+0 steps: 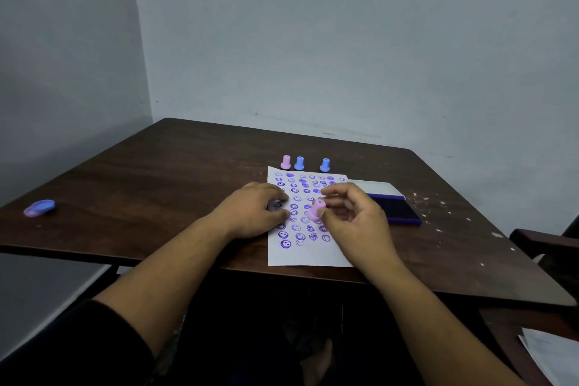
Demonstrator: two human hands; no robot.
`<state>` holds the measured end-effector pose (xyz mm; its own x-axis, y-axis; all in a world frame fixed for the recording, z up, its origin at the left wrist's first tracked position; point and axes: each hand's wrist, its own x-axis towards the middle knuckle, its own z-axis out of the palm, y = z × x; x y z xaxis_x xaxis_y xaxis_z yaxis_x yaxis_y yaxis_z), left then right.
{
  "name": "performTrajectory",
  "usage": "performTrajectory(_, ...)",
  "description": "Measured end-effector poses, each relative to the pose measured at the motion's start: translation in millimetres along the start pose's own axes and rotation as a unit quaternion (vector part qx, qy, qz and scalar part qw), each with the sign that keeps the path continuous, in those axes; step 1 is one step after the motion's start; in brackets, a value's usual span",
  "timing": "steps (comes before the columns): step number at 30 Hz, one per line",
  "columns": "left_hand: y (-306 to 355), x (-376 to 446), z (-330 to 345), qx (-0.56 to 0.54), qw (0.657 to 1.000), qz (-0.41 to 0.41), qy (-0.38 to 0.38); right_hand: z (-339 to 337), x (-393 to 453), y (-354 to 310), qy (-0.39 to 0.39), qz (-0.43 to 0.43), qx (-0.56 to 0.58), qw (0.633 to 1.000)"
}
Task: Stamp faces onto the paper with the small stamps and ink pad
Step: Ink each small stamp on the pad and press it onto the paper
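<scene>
from the head view, the right hand (354, 216) pinched a small pink plastic stamp (315, 210) above the white sheet of paper (308, 255) printed with purple faces, hiding some; the stamp seemed tilted. the left hand (253, 210) lay flat on the paper's left edge, holding nothing. the open dark purple ink pad (398, 211) sat just right, on the dark wooden table (156, 185) in a grey-walled corner.

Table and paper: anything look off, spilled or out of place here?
Nothing spilled. The table has pale chips or flecks on its right side, near the ink pad. Two caps lie far left, away from the work. Some prints on the paper look smudged or faint.
</scene>
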<state>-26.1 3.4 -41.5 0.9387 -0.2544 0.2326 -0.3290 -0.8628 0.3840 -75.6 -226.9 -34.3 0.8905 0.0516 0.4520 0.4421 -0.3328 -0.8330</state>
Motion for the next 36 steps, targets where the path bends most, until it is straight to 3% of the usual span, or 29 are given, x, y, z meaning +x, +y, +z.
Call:
performTrajectory(10, 1.1, -0.6, -0.4, 0.007, 1.000, 0.006, -0.007, -39.0, 100.0, -0.2, 0.038, 0.013, -0.058, 0.998)
performTrajectory(18, -1.3, 1.2, 2.8, 0.024, 0.999, 0.021, 0.002, -41.7, 165.4, 39.8, 0.028, 0.053, -0.211, 0.976)
performTrajectory(28, -3.2, 2.5, 7.9, 0.053, 0.998, 0.045, 0.010, -18.1, 197.7, 78.2, -0.021, 0.078, -0.296, 0.952)
performTrajectory(36, -3.5, 1.9, 7.7, 0.060, 0.997, 0.052, 0.006, -7.9, 201.4, 80.9, -0.003, 0.080, -0.360, 0.930)
